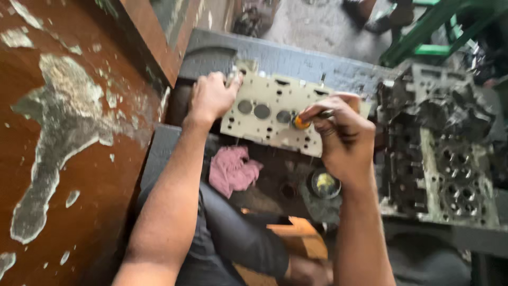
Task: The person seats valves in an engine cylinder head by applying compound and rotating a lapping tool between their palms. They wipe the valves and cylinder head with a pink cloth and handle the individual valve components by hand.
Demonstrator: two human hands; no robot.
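Note:
A pale metal cylinder head (264, 124) with round valve openings lies flat in front of me. My left hand (211, 96) grips its far left corner. My right hand (341, 140) is closed around a thin tool with an orange tip (301, 123), and the tip presses against the head's face near one of the round openings. The tool's shaft is mostly hidden by my fingers.
A pink rag (233, 169) lies below the head. A small round tin (324, 184) with yellowish paste sits by my right wrist. A dirty engine block (439, 148) stands to the right. A peeling red-brown wall (69, 143) fills the left. A wooden block (299, 238) is under my legs.

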